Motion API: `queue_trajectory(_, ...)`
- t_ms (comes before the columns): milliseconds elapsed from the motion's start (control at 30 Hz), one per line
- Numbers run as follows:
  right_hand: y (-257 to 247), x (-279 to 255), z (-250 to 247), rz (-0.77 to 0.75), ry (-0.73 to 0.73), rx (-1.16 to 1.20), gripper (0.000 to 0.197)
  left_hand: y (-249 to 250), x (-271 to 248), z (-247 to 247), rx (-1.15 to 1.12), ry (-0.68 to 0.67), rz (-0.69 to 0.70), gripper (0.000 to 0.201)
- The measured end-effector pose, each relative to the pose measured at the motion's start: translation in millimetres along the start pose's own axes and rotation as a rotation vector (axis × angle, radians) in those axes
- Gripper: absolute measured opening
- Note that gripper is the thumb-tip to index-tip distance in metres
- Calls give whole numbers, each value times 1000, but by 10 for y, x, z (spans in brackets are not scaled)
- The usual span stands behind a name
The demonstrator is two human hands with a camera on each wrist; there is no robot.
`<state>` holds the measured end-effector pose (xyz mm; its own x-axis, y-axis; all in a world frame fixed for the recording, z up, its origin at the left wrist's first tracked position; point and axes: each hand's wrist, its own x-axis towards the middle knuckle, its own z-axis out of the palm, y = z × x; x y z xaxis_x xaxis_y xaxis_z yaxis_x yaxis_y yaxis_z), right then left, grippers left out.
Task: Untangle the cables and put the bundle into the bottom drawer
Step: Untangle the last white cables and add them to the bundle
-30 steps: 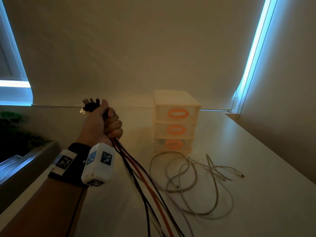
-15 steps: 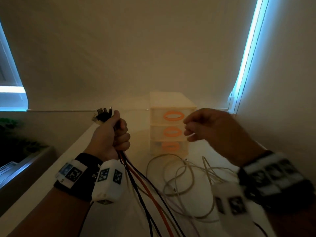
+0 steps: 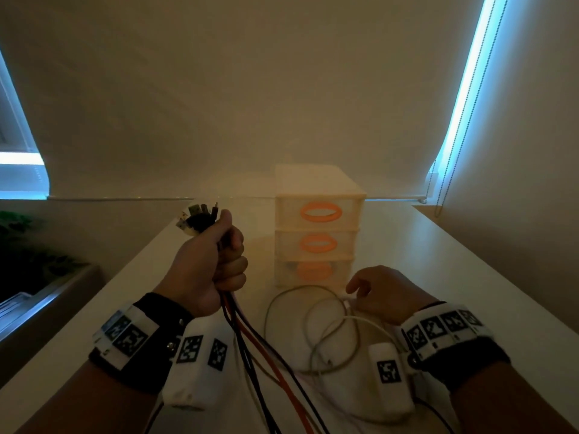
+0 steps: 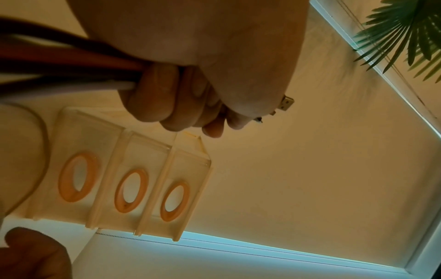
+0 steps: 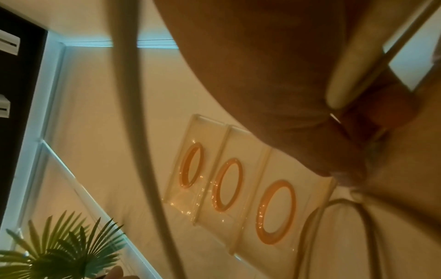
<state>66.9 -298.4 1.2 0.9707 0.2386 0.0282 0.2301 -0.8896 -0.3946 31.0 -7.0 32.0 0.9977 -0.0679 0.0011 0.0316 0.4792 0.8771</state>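
Half a second ago the right hand (image 3: 387,296) hung raised in front of the drawers; it has now dropped to the tabletop (image 3: 470,277), just right of the bottom drawer (image 3: 313,270), its fingers curled onto a pale cable (image 3: 344,321) where the loose loops (image 3: 300,333) begin. Whether thumb and finger truly pinch the cord cannot be told from the head view, though the right wrist view shows a pale cord running under the curled fingers (image 5: 381,105).

Left of it and higher, the left hand (image 3: 208,261) is fisted round the bundle (image 3: 247,339) of black, red and white cables, with the plugs (image 3: 200,214) fanning out above the thumb and the cords trailing toward the near edge.

Between and beyond the hands stands the drawer unit (image 3: 319,195), all three drawers closed, orange ring handles facing the person. Bare table lies right of the right hand up to the wall; left of the left hand the table edge falls away toward a plant (image 3: 18,233).
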Motion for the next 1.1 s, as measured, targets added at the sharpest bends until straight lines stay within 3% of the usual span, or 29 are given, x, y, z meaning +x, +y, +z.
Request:
queue_trajectory(167, 59, 33, 30, -44, -66, -32, 2, -48, 14, 1, 3, 22, -9, 52)
queue_trajectory(233, 77, 39, 39, -41, -31, -26, 5, -59, 20, -8, 6, 22, -11, 52)
queue_trajectory(333, 101, 58, 20, 38, 109, 228, 4, -67, 32, -19, 7, 22, -19, 52)
queue_trajectory(467, 94, 48, -14, 77, 177, 511, 11, -78, 37, -22, 10, 24, -22, 52)
queue_trajectory(567, 112, 30, -12, -4, 192, 368, 24, -82, 38, -20, 14, 31, -28, 52)
queue_trajectory(767, 84, -20, 9, -119, 82, 106, 25, -86, 19, 8, 26, 37, -33, 52)
queue_trajectory(867, 39, -46, -42, -176, 133, -25, 18, -94, 3, 29, 16, 24, -43, 53)
queue_trajectory(933, -6, -58, -103, -245, 150, -36, 27, -95, -3, 38, 9, 18, -45, 52)
queue_trajectory(1000, -51, -86, -124, -255, 65, -34, 29, -97, -9, 48, 8, 15, -44, 52)
queue_trajectory(1067, -77, -116, -82, -203, -84, -52, 10, -100, -14, 55, 9, 13, -43, 52)
queue_trajectory(1100, -87, -126, -51, -185, -122, -70, 14, -99, -18, 55, 10, 11, -43, 51)
